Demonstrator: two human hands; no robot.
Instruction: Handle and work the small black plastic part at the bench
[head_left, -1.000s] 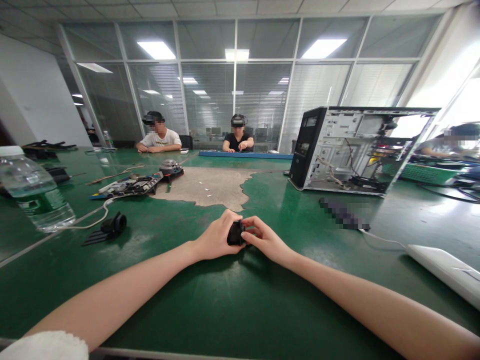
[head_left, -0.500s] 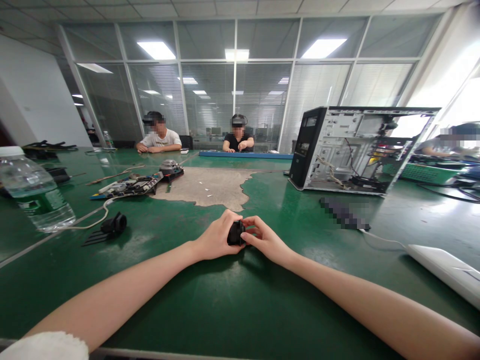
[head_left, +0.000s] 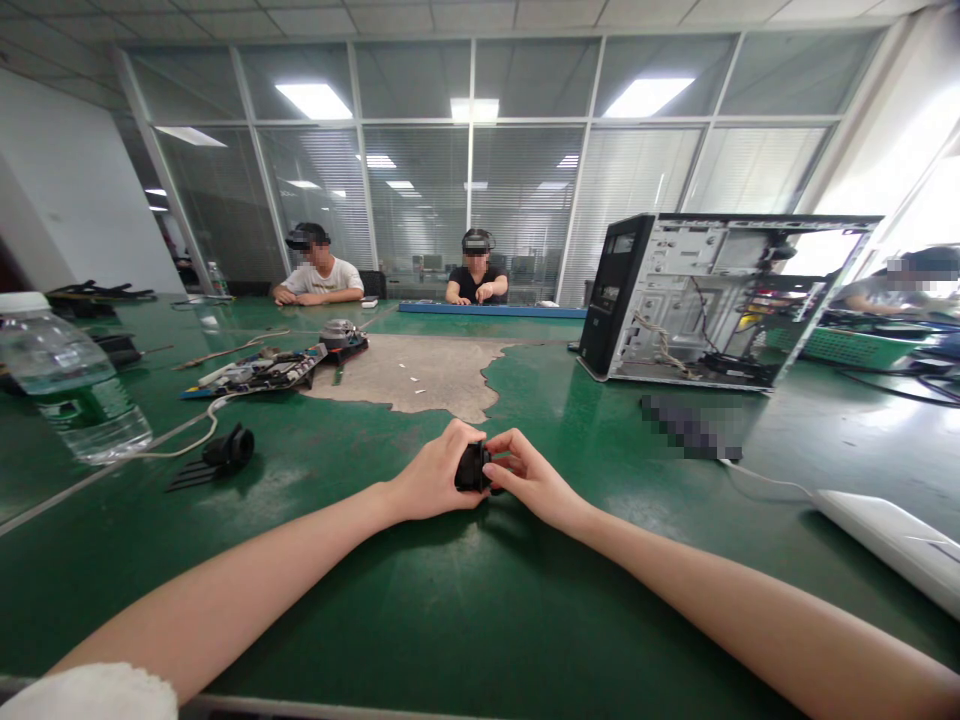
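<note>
Little has moved since the earlier frame: your left hand (head_left: 435, 472) and right hand (head_left: 534, 482) keep their places, and the black part (head_left: 471, 468) between them is at most turned very slightly. Clock positions are read from that part, twelve pointing away from you.

Largest is the green table (head_left: 390, 620), which carries everything else. At two o'clock stands the case (head_left: 694, 305), upright with its open side towards you, probably so that its inside stays in sight and in reach. Near ten o'clock lies the board (head_left: 259, 375), flat, presumably for stability. The bottle (head_left: 86, 395) stands upright at nine o'clock, well apart from your hands, where a knock seems unlikely. The white slab (head_left: 889, 540) lies at three o'clock, its cable running inward. At nine o'clock, nearer than the bottle, rests a pronged piece (head_left: 217, 455), within easy reach.

Your left hand is curled round the part, opened only to its width, and appears to serve as the clamp. Your right hand is partly closed, thumb and fingertips on the part's three o'clock edge, a hold that suits fine turning or pressing. Whether the part touches the table cannot be told.
</note>
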